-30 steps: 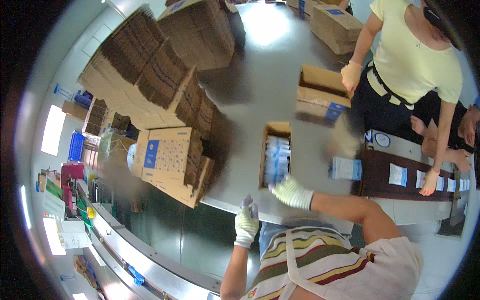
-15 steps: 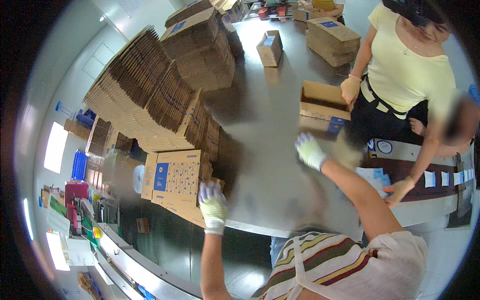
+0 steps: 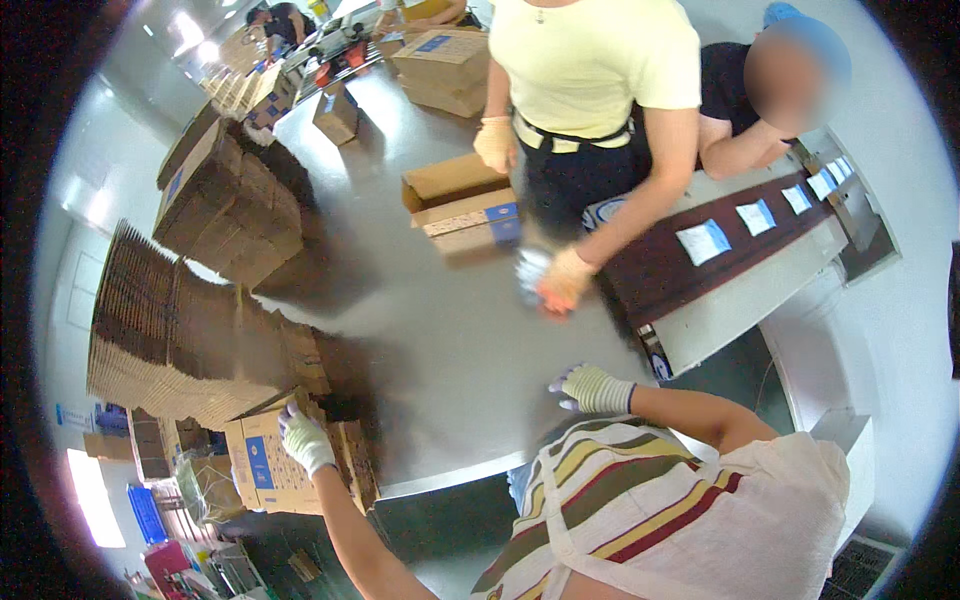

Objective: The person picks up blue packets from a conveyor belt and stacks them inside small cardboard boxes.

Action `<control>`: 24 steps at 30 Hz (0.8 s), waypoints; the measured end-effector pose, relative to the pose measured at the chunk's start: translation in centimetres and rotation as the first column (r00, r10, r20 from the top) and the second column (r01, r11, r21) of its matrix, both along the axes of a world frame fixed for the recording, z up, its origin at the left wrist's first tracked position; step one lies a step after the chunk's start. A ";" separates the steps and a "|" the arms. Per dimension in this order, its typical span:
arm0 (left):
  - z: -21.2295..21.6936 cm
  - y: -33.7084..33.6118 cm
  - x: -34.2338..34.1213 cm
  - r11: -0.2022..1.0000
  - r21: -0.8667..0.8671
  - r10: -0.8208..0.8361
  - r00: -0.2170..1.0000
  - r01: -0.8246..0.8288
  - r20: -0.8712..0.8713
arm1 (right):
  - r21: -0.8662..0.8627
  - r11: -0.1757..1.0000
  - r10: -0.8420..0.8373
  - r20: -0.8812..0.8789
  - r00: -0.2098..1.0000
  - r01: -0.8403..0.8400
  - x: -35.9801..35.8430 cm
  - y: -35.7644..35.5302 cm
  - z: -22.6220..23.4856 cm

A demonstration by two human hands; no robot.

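Note:
My left hand [image 3: 305,440], in a pale glove with purplish fingertips, lies against the top of a printed flat carton [image 3: 262,462] with a blue panel, at the near end of the carton stack. Its fingers are stretched out. My right hand [image 3: 592,388], gloved alike, hovers over the near edge of the metal table [image 3: 450,370] with its fingers apart and nothing in them. Beyond it a co-worker's gloved hand [image 3: 568,280] carries a blurred bunch of white-and-blue packets [image 3: 532,275]. An open brown carton [image 3: 470,218] stands by that person's other hand.
Tall stacks of flat cartons [image 3: 175,330] line the table's left side. A dark conveyor belt [image 3: 670,282] with several white-and-blue packets [image 3: 705,243] lies at right, a second person seated behind it. A small carton [image 3: 337,113] and a carton pile [image 3: 442,72] stand farther back.
The view has swung to the right. My right hand has drawn back toward me from near the open carton; my left remains at the flat cartons. The co-worker has brought packets from the belt toward the carton.

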State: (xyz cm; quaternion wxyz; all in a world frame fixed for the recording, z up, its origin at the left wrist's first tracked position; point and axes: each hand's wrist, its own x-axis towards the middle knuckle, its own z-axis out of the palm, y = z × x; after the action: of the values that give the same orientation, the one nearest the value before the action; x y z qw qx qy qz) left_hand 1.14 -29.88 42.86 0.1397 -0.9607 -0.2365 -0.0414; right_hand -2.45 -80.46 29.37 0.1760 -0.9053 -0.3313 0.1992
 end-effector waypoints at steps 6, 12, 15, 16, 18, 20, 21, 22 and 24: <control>7.2 -9.1 -8.9 0.921 0.024 -0.384 0.891 0.390 0.243 | 0.130 0.991 0.003 0.008 1.000 -0.004 1.2 2.3 1.2; 16.2 -20.2 -17.2 0.702 -0.388 -0.196 0.686 0.597 0.701 | 0.798 0.518 -0.350 -0.131 0.928 0.308 5.6 6.8 7.5; 14.0 -23.0 -16.6 0.553 -0.618 -0.028 0.754 0.558 0.656 | 0.868 0.259 -0.166 -0.392 0.905 0.423 8.4 4.8 10.1; 11.7 -22.6 -16.4 0.381 -0.715 0.182 0.711 0.586 0.679 | 0.848 0.211 -0.016 -0.493 0.870 0.485 8.8 4.0 11.7; 8.0 -20.2 -16.3 0.388 -0.734 0.168 0.741 0.557 0.651 | 0.810 0.340 -0.038 -0.496 0.868 0.478 7.7 2.5 13.5; 4.3 -18.9 -15.5 0.384 -0.755 0.206 0.748 0.531 0.631 | 0.792 0.449 0.064 -0.491 0.869 0.414 5.9 1.9 14.3; 3.7 -19.9 -15.1 0.338 -0.833 0.359 0.759 0.437 0.544 | 0.787 0.412 0.160 -0.558 0.814 0.459 4.6 2.3 13.9; 2.3 -19.2 -14.9 0.151 -0.900 0.548 0.723 0.408 0.420 | 0.788 0.471 0.114 -0.499 0.859 0.396 3.5 2.9 14.1; -0.9 -18.1 -14.0 0.189 -0.902 0.543 0.724 0.389 0.426 | 0.725 0.572 -0.016 -0.458 0.889 0.383 2.8 3.2 13.4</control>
State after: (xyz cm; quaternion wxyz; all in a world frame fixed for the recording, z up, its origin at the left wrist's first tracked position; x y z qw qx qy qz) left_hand -12.87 -47.97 41.99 -0.5989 -0.7113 -0.2926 -0.2230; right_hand 0.33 -77.27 42.73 0.6483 -0.6995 -0.2340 0.1887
